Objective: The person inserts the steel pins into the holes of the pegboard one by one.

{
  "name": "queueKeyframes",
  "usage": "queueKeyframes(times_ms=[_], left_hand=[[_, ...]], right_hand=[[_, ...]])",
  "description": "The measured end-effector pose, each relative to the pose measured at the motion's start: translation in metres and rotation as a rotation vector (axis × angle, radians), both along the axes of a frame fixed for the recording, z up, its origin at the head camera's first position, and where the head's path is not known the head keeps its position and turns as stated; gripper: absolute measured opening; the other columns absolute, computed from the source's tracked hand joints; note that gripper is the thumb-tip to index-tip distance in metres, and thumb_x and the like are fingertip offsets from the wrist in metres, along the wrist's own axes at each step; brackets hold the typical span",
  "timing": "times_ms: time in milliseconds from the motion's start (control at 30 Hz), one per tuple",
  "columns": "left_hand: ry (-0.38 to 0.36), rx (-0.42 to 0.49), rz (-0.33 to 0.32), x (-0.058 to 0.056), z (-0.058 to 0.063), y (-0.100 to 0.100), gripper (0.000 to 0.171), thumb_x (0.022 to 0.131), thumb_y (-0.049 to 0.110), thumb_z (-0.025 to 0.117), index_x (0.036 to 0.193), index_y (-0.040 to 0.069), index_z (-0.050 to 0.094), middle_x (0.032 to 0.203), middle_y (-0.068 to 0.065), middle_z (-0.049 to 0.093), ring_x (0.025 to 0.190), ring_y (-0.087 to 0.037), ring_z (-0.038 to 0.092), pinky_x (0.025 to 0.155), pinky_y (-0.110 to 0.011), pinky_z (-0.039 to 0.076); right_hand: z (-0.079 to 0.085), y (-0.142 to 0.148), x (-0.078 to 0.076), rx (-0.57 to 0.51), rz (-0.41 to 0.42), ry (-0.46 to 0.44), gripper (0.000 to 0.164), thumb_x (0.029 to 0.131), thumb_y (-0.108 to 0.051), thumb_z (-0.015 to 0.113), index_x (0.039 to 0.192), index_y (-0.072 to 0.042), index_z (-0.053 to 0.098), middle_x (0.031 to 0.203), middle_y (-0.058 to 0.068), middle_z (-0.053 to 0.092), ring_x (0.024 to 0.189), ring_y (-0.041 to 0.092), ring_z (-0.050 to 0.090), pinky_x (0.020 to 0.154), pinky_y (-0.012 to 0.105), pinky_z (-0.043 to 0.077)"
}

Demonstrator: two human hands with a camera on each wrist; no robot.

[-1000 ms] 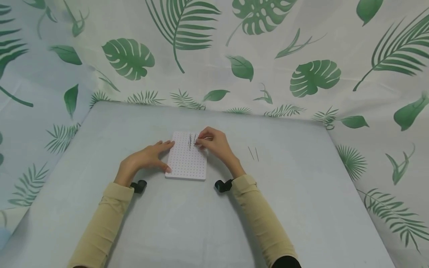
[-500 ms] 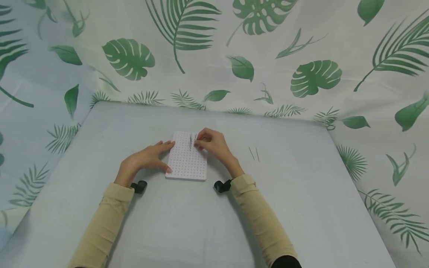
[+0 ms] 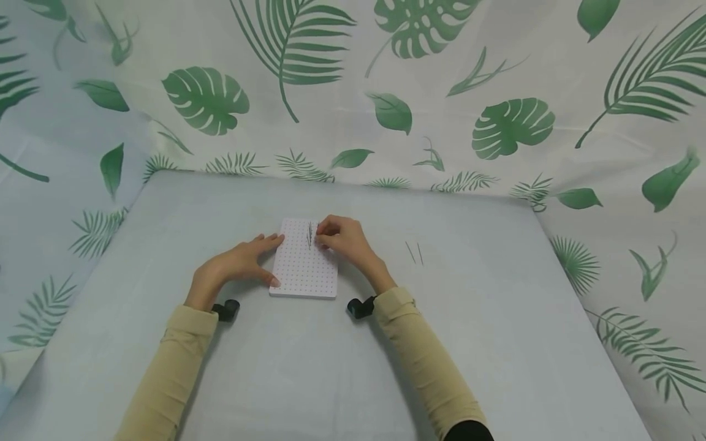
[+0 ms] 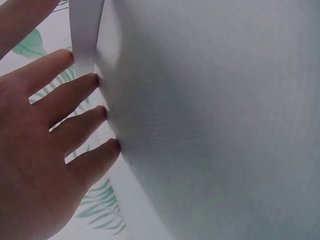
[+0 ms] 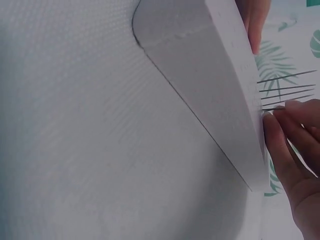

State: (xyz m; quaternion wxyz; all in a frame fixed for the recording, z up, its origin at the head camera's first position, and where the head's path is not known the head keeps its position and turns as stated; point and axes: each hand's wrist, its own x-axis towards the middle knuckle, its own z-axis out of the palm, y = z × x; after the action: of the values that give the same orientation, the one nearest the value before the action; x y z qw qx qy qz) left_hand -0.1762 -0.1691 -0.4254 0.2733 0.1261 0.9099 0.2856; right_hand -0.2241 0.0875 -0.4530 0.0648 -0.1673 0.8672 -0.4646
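A white board (image 3: 303,272) with a grid of small holes lies on the table. Several thin dark needles (image 3: 309,236) stand upright in its far part; the right wrist view shows these needles (image 5: 290,93) side by side. My right hand (image 3: 347,240) is over the board's right edge, thumb and fingertips pinching a similar needle (image 5: 273,109) close against the board's top face. My left hand (image 3: 239,260) is spread along the board's left side, fingertips and thumb touching its edge. In the left wrist view the left hand's fingers (image 4: 75,102) are fairly straight against the board.
Two loose needles, a left one (image 3: 410,252) and a right one (image 3: 420,253), lie on the white table (image 3: 469,294) to the right of the board. A leaf-patterned curtain (image 3: 331,110) rises behind the table. Black wrist cameras hang beside both cuffs.
The head view has shifted slightly. My right fingertips have come a little nearer the board, still pinching the needle. My left hand and the loose needles stay in place.
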Motion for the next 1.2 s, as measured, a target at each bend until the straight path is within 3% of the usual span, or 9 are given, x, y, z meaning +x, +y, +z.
queueKeyframes(times_ms=[433,767,967,1200], left_hand=[[0.027,0.009,-0.018,0.0,-0.002,-0.003,0.102,0.083,0.032,0.085,0.164,0.011,0.026,0.171,-0.017,0.017,0.157,-0.047,0.006,0.122,-0.071,0.011],[0.016,-0.012,-0.024,-0.003,-0.003,-0.002,0.103,0.083,0.031,0.086,0.164,0.012,0.025,0.172,-0.017,0.015,0.158,-0.047,0.005,0.123,-0.07,0.011],[0.015,0.016,-0.03,-0.003,-0.007,0.004,0.104,0.082,0.027,0.086,0.164,0.009,0.025,0.171,-0.018,0.016,0.158,-0.046,0.004,0.124,-0.067,0.009],[0.021,-0.018,-0.027,-0.002,-0.004,0.006,0.103,0.083,0.025,0.086,0.164,0.008,0.024,0.171,-0.017,0.016,0.158,-0.045,0.005,0.125,-0.065,0.01]], right_hand=[[0.001,0.008,-0.001,0.054,0.032,0.037,0.012,0.091,-0.007,0.075,0.103,-0.007,0.076,0.098,0.006,0.078,0.093,0.02,0.073,0.078,0.029,0.06],[0.005,0.022,0.01,0.095,0.048,0.045,0.015,0.093,-0.01,0.074,0.108,-0.006,0.075,0.104,0.008,0.078,0.096,0.021,0.074,0.087,0.034,0.06],[0.007,0.042,0.018,0.166,0.074,0.058,0.02,0.094,-0.008,0.072,0.114,-0.005,0.076,0.106,0.008,0.078,0.098,0.021,0.074,0.088,0.033,0.06],[0.01,0.064,0.026,0.208,0.069,0.088,0.02,0.095,-0.009,0.072,0.114,-0.004,0.075,0.107,0.009,0.078,0.099,0.023,0.074,0.088,0.035,0.061]])
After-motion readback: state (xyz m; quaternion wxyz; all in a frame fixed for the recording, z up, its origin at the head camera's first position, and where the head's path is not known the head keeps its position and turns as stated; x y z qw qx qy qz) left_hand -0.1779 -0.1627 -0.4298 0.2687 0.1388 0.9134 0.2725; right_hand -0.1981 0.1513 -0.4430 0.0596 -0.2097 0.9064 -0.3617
